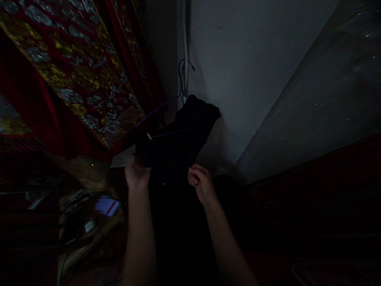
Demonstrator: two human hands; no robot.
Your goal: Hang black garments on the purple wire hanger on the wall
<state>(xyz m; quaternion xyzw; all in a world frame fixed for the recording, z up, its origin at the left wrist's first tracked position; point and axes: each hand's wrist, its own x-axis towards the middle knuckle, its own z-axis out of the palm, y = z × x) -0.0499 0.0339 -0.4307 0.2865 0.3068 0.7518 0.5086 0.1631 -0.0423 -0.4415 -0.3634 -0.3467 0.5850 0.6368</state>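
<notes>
A black garment [190,131] hangs on a purple wire hanger [175,95], whose hook rests against the white wall. My left hand [137,172] is raised under the garment's left shoulder, its fingers closed round a dark fold of cloth. My right hand [201,180] is at the garment's middle, fingers curled and pinched together on the black fabric. The lower part of the garment is lost in the dark between my forearms.
A red cloth with gold and silver flower embroidery [77,71] hangs at the left. Below it is a cluttered shelf with small objects [89,214]. A white wall [247,59] stands behind, and a grey slanted surface [327,99] at the right.
</notes>
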